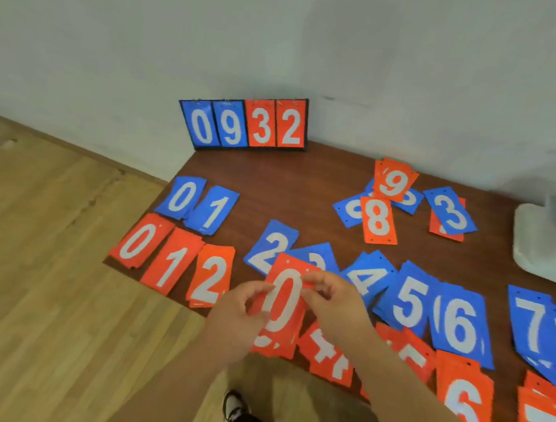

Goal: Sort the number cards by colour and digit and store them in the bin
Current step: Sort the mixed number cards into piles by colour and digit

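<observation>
1. Both our hands pinch the red 0 card (284, 306): left hand (240, 314) on its left edge, right hand (332, 303) at its top.
2. We see the brown table (305, 179) below it, carrying blue piles (409, 301) and red piles (172, 265) in rows.
3. We see the scoreboard (243, 125) standing at the table's far edge.

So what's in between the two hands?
An orange 0 card, seen in the head view. The left hand pinches its left edge and the right hand pinches its right edge.
</observation>
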The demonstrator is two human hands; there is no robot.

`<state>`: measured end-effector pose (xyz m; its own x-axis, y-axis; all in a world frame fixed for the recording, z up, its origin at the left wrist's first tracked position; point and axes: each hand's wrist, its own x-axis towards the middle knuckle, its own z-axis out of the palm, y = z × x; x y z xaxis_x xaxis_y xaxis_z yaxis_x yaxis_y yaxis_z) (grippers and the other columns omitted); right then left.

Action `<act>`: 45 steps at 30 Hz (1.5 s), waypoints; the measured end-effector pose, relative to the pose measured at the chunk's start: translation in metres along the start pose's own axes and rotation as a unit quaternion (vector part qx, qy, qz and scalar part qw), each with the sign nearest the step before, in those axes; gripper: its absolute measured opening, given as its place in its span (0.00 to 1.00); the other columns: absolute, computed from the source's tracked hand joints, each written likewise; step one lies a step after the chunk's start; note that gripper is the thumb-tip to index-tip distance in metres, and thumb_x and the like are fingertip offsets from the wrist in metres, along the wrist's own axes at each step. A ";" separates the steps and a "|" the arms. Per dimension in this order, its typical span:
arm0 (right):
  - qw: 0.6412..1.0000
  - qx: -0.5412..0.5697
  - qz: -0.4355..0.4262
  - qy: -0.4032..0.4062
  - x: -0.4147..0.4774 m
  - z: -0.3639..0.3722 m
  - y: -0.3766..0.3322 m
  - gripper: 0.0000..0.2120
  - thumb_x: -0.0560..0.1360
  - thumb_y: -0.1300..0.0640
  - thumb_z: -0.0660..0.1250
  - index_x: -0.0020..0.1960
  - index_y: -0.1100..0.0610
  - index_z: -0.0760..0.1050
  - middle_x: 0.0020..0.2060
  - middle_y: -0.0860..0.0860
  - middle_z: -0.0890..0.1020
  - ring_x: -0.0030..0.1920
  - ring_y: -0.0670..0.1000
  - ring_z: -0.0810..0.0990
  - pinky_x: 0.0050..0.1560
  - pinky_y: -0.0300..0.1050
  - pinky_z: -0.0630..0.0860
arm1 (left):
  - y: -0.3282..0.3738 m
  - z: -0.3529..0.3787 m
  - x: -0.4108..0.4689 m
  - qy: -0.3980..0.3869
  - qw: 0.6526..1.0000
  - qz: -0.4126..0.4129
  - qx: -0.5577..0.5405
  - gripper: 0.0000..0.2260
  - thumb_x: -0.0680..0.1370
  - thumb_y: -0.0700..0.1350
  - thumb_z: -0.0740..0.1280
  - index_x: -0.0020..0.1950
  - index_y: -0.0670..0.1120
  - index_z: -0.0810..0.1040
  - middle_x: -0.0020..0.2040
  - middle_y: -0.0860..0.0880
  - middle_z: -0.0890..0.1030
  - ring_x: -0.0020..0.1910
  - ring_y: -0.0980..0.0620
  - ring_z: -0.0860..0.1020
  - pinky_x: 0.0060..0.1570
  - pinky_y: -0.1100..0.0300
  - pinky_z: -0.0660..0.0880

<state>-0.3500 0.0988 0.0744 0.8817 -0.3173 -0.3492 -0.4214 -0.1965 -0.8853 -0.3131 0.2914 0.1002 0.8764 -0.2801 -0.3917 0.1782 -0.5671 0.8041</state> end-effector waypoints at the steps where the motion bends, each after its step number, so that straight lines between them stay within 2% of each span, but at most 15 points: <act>1: 1.000 0.001 0.000 -0.005 0.002 0.021 -0.010 0.12 0.75 0.61 0.71 0.48 0.44 0.81 0.40 0.43 0.86 0.39 0.41 0.83 0.46 0.38 0.78 | -0.008 -0.023 -0.001 -0.014 1.000 -0.005 0.003 0.21 0.70 0.41 0.71 0.59 0.61 0.80 0.57 0.59 0.83 0.54 0.59 0.82 0.58 0.55 0.79; 6: 1.000 -0.007 -0.010 0.020 0.013 0.092 -0.044 0.11 0.73 0.60 0.73 0.50 0.45 0.81 0.42 0.41 0.83 0.42 0.41 0.81 0.43 0.33 0.76 | -0.035 -0.093 0.006 -0.026 0.999 -0.001 0.036 0.29 0.73 0.40 0.72 0.71 0.61 0.73 0.64 0.63 0.76 0.61 0.61 0.78 0.63 0.56 0.77; 11: 0.998 -0.049 -0.048 -0.015 0.036 0.129 -0.062 0.10 0.74 0.59 0.74 0.48 0.45 0.80 0.41 0.38 0.81 0.43 0.35 0.78 0.39 0.24 0.71 | -0.047 -0.125 0.013 0.024 0.996 -0.002 0.086 0.30 0.77 0.38 0.72 0.76 0.55 0.69 0.66 0.60 0.73 0.63 0.60 0.74 0.65 0.63 0.71; 13: 0.996 -0.052 -0.056 -0.039 0.046 0.147 -0.071 0.09 0.74 0.59 0.73 0.48 0.45 0.80 0.41 0.39 0.81 0.41 0.34 0.78 0.38 0.25 0.72 | -0.050 -0.141 0.010 0.045 0.993 -0.002 0.113 0.29 0.78 0.39 0.70 0.77 0.56 0.68 0.66 0.60 0.72 0.63 0.60 0.73 0.61 0.69 0.69; 16: 0.993 -0.062 -0.051 -0.082 0.061 0.177 -0.085 0.09 0.76 0.57 0.71 0.50 0.44 0.80 0.44 0.41 0.82 0.40 0.44 0.81 0.37 0.35 0.78 | -0.069 -0.175 0.015 0.094 0.987 -0.012 0.128 0.28 0.79 0.37 0.68 0.77 0.55 0.68 0.66 0.60 0.71 0.64 0.60 0.73 0.55 0.78 0.66; 18: 0.988 -0.096 -0.046 -0.112 0.070 0.189 -0.090 0.09 0.76 0.55 0.70 0.53 0.43 0.78 0.47 0.40 0.79 0.42 0.45 0.81 0.39 0.42 0.80 | -0.082 -0.202 0.025 0.117 0.984 -0.025 0.136 0.28 0.79 0.37 0.67 0.78 0.54 0.68 0.68 0.58 0.71 0.66 0.58 0.72 0.62 0.69 0.69; 20: 0.982 -0.147 -0.043 -0.115 0.082 0.195 -0.090 0.11 0.76 0.53 0.70 0.57 0.42 0.76 0.52 0.41 0.78 0.45 0.43 0.79 0.41 0.38 0.79 | -0.097 -0.229 0.047 0.122 0.980 -0.026 0.152 0.29 0.79 0.36 0.67 0.78 0.52 0.67 0.70 0.55 0.72 0.69 0.54 0.73 0.66 0.58 0.71; 22: 0.976 -0.194 -0.039 -0.095 0.095 0.199 -0.087 0.13 0.76 0.53 0.69 0.60 0.43 0.76 0.57 0.44 0.77 0.46 0.42 0.78 0.39 0.29 0.73 | -0.116 -0.253 0.076 0.115 0.981 -0.024 0.156 0.29 0.79 0.36 0.66 0.78 0.52 0.68 0.67 0.55 0.73 0.67 0.54 0.73 0.63 0.60 0.69; 23: 0.972 -0.216 -0.038 -0.082 0.100 0.201 -0.085 0.14 0.76 0.53 0.69 0.61 0.45 0.76 0.58 0.45 0.77 0.47 0.42 0.78 0.40 0.29 0.72 | -0.126 -0.262 0.093 0.110 0.981 -0.022 0.159 0.28 0.79 0.36 0.66 0.78 0.52 0.68 0.68 0.55 0.73 0.68 0.53 0.72 0.63 0.61 0.68; 26: 0.965 -0.261 -0.006 -0.017 0.106 0.208 -0.080 0.19 0.74 0.52 0.71 0.64 0.48 0.76 0.61 0.47 0.76 0.60 0.48 0.76 0.59 0.41 0.73 | -0.153 -0.282 0.141 0.077 0.980 -0.015 0.180 0.28 0.80 0.37 0.66 0.78 0.52 0.67 0.73 0.51 0.71 0.72 0.50 0.71 0.67 0.58 0.67; 28: 0.959 -0.280 0.031 0.022 0.104 0.214 -0.079 0.20 0.73 0.50 0.71 0.64 0.47 0.76 0.61 0.47 0.76 0.63 0.50 0.75 0.64 0.49 0.74 | -0.170 -0.290 0.168 0.045 0.979 -0.012 0.197 0.27 0.80 0.37 0.65 0.79 0.52 0.67 0.73 0.50 0.72 0.70 0.48 0.72 0.65 0.58 0.68; 31: 0.950 -0.298 0.085 0.047 0.099 0.223 -0.078 0.21 0.73 0.48 0.70 0.65 0.48 0.75 0.63 0.49 0.75 0.64 0.52 0.74 0.63 0.49 0.75 | -0.187 -0.290 0.197 -0.017 0.972 0.001 0.233 0.25 0.80 0.39 0.65 0.77 0.52 0.69 0.70 0.47 0.75 0.66 0.46 0.75 0.59 0.58 0.70; 36: 0.934 -0.321 0.128 0.087 0.085 0.235 -0.082 0.23 0.75 0.47 0.70 0.69 0.49 0.73 0.66 0.50 0.74 0.65 0.53 0.74 0.63 0.52 0.77 | -0.179 -0.297 0.208 0.011 0.924 0.032 0.381 0.19 0.77 0.48 0.72 0.68 0.54 0.77 0.62 0.47 0.76 0.61 0.45 0.73 0.57 0.53 0.73; 39: 0.926 -0.344 0.120 0.103 0.079 0.232 -0.084 0.23 0.74 0.47 0.70 0.68 0.49 0.73 0.67 0.50 0.73 0.66 0.56 0.73 0.63 0.54 0.76 | -0.167 -0.300 0.213 0.001 0.924 0.043 0.381 0.20 0.77 0.51 0.71 0.69 0.54 0.75 0.64 0.48 0.75 0.63 0.46 0.73 0.57 0.53 0.73; 45: 0.928 -0.309 0.116 0.173 0.061 0.196 -0.087 0.26 0.75 0.49 0.71 0.71 0.49 0.72 0.76 0.54 0.66 0.74 0.60 0.65 0.69 0.56 0.68 | -0.125 -0.280 0.202 -0.023 0.909 0.165 0.383 0.27 0.75 0.58 0.70 0.72 0.54 0.69 0.67 0.50 0.70 0.64 0.46 0.72 0.62 0.50 0.73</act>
<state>-0.2176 0.2785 0.0694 0.6753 -0.6763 -0.2943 -0.7275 -0.5454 -0.4162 -0.0332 0.5231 0.0460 0.8032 -0.5544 -0.2177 -0.4695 -0.8142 0.3415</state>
